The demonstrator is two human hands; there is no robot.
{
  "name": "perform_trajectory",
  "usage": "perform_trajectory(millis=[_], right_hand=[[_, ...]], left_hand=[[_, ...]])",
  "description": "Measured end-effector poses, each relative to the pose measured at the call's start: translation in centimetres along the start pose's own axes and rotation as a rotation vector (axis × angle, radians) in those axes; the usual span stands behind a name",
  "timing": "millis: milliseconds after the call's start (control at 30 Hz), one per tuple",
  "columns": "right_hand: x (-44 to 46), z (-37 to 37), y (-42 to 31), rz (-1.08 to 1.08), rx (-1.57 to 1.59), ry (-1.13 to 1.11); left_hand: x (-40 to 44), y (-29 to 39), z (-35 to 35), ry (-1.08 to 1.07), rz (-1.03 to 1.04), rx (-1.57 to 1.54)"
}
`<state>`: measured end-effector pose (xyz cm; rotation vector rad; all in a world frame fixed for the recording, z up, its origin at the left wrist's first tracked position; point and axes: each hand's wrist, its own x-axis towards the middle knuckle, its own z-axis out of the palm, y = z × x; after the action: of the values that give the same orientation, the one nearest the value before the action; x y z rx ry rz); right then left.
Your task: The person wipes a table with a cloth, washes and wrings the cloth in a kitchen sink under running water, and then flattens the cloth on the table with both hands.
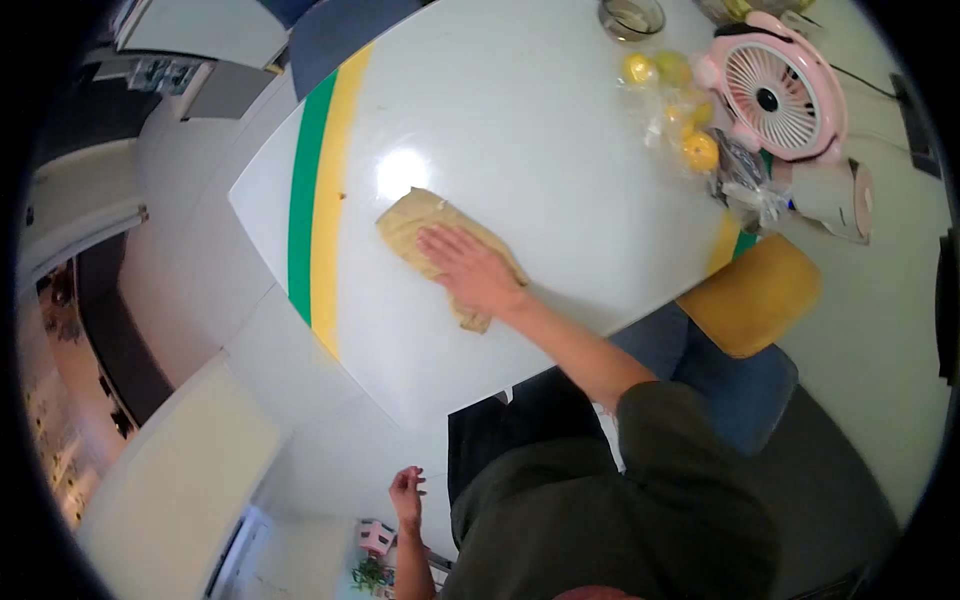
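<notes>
My right hand (470, 268) lies flat on a tan cloth (412, 218), fingers stretched out and pressing on top of it. The folded, slightly crumpled cloth rests on the glossy white table (560, 140), and part of it is hidden under my palm. Off the table's near side hangs my left hand (407, 493), raised a little with fingers loosely bent and apart. Nothing shows in it, and it touches no object.
Green and yellow stripes (325, 200) cross the table's left end, with a small dark speck (342, 197). At the right stand a pink fan (768, 98), bagged yellow fruit (700, 150), a glass bowl (632, 18) and a white container (832, 198). A chair with a mustard cushion (755, 295) adjoins the edge.
</notes>
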<state>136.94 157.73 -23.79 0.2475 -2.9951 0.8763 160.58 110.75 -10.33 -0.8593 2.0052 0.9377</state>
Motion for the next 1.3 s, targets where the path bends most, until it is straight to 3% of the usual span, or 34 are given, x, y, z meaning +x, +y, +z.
perform_trajectory(millis=[100, 167, 233, 367, 467, 533, 600, 733, 800, 833, 1033, 1133, 1300], right_hand=[[-1.4, -3.5, 4.6, 0.204, -0.143, -0.015], [-1.9, -5.4, 9.1, 0.46, -0.117, 0.185], [-0.4, -6.7, 14.0, 0.528, -0.23, 0.402], [7.9, -8.1, 22.6, 0.645, -0.355, 0.621], [14.7, -8.0, 26.2, 0.684, -0.424, 0.643], [17.9, -7.3, 25.4, 0.681, -0.379, 0.578], [21.0, -4.0, 22.2, 0.463, -0.394, 0.498], [23.1, 3.3, 4.7, 0.231, -0.085, 0.393], [23.0, 6.0, -2.8, 0.162, -0.154, 0.191], [22.5, 6.3, -5.2, 0.118, -0.06, 0.237], [18.7, 6.0, -3.7, 0.16, -0.062, 0.169], [13.5, 5.3, -2.2, 0.314, 0.008, 0.2], [6.6, 4.5, -6.0, 0.363, -0.015, 0.22]], left_hand=[[-0.4, -0.5, -1.6, 0.095, -0.037, -0.02], [-0.9, -2.2, -2.2, 0.147, -0.093, -0.073], [-1.9, -5.2, -2.1, 0.163, -0.156, -0.112], [-4.1, -11.1, -0.6, 0.13, -0.253, -0.163], [-6.5, -12.7, 1.0, 0.131, -0.331, -0.213], [-8.1, -13.6, 1.6, 0.134, -0.365, -0.24], [-8.2, -14.0, 2.8, 0.141, -0.392, -0.265], [-7.6, -14.0, 2.8, 0.117, -0.315, -0.266], [-7.2, -12.7, 2.2, 0.159, -0.242, -0.245], [-7.3, -12.2, 1.6, 0.177, -0.204, -0.263], [-8.7, -14.1, -0.9, 0.227, -0.248, -0.281], [-8.5, -16.4, -0.7, 0.192, -0.325, -0.313], [-4.9, -19.1, -0.5, 0.046, -0.331, -0.394]])
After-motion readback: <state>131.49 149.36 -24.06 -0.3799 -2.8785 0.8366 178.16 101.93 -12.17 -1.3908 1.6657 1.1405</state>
